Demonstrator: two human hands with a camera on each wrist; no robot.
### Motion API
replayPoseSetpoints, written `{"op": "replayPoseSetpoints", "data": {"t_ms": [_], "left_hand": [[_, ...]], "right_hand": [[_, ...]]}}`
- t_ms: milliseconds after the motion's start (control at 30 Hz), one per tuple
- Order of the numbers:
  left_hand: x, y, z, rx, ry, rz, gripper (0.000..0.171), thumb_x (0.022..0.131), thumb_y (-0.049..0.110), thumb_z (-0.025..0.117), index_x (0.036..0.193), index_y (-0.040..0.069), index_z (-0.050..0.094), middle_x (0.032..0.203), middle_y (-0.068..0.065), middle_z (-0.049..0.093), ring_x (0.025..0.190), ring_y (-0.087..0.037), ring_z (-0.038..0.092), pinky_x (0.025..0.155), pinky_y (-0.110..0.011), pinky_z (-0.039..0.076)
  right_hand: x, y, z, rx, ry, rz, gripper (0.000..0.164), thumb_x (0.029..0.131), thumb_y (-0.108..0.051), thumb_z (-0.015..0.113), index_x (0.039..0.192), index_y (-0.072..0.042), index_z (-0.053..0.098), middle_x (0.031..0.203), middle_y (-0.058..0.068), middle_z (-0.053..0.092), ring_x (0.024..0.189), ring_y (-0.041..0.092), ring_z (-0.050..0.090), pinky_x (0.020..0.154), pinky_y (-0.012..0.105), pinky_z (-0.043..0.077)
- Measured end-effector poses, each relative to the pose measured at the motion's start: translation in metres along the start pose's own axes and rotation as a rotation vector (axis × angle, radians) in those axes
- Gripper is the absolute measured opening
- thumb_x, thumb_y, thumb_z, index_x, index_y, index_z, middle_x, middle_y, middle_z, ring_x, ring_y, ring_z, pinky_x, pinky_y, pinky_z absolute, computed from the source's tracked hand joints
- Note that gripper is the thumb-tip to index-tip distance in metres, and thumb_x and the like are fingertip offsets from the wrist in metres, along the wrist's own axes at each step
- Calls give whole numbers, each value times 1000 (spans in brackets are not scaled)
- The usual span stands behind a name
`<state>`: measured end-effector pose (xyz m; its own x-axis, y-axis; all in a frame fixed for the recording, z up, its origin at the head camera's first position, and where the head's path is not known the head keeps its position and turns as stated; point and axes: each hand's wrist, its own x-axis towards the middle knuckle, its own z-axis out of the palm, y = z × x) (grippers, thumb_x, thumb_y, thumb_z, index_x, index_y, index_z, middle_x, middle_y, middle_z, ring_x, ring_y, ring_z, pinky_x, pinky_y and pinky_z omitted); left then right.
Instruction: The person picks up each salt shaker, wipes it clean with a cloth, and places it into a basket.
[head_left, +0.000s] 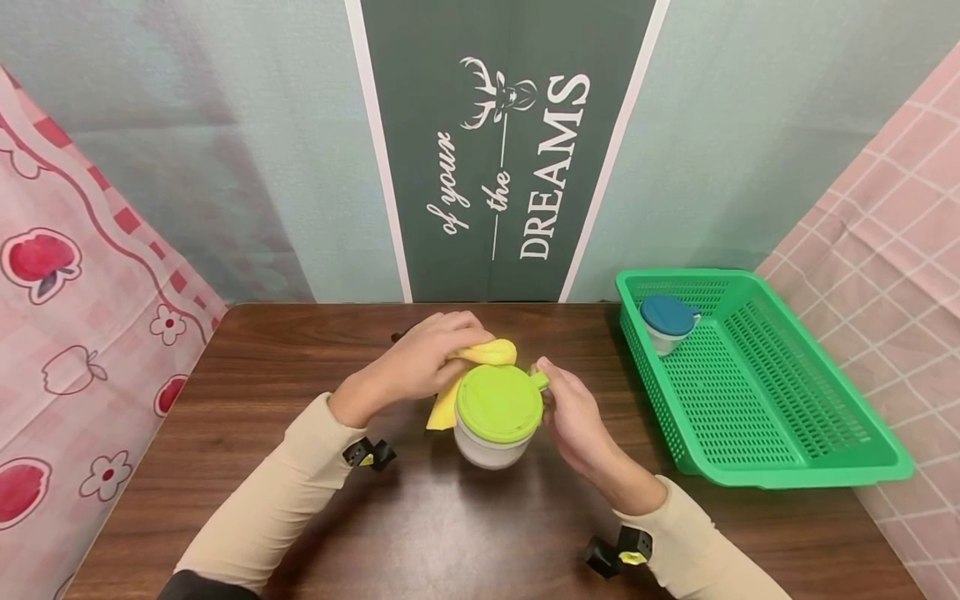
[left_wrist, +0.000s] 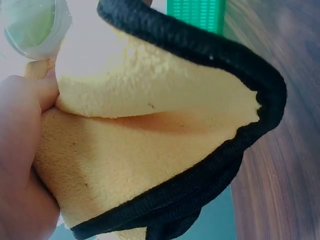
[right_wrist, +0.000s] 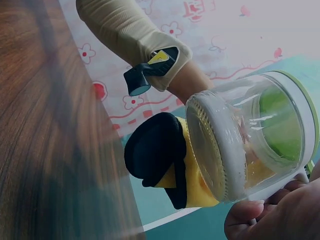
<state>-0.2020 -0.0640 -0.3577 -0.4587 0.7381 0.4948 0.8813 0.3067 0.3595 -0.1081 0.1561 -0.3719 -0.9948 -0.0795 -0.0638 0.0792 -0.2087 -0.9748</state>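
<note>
A clear jar (right_wrist: 235,140) with a lime-green lid (head_left: 500,404) is held up over the table, its base showing in the right wrist view. My right hand (head_left: 577,417) grips it by the handle on its right side. In my left hand (head_left: 431,354) is a yellow cloth (head_left: 495,352) with black edging (left_wrist: 200,50), pinched between thumb and fingers. The cloth lies against the far left side of the jar, and one corner hangs down beside it. Folds of the cloth hide part of the left fingers.
On the right of the brown wooden table (head_left: 420,533) stands a green perforated basket (head_left: 810,475). A smaller container with a blue lid (head_left: 667,315) sits in its far left corner. Fabric curtains (head_left: 300,125) border the table's back and sides.
</note>
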Motion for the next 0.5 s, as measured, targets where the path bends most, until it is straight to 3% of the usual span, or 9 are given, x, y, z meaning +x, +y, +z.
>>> {"op": "replayPoseSetpoints", "data": {"t_ms": [500], "left_hand": [[-8, -7, -3, -1, 33, 11, 22, 94, 7, 67, 115, 12, 71, 104, -2, 64, 94, -18, 60, 86, -39, 46]], "right_hand": [[3, -1, -7, 16, 22, -24, 43, 111, -24, 36, 70, -12, 42, 71, -3, 37, 65, 11, 36, 59, 23, 31]]}}
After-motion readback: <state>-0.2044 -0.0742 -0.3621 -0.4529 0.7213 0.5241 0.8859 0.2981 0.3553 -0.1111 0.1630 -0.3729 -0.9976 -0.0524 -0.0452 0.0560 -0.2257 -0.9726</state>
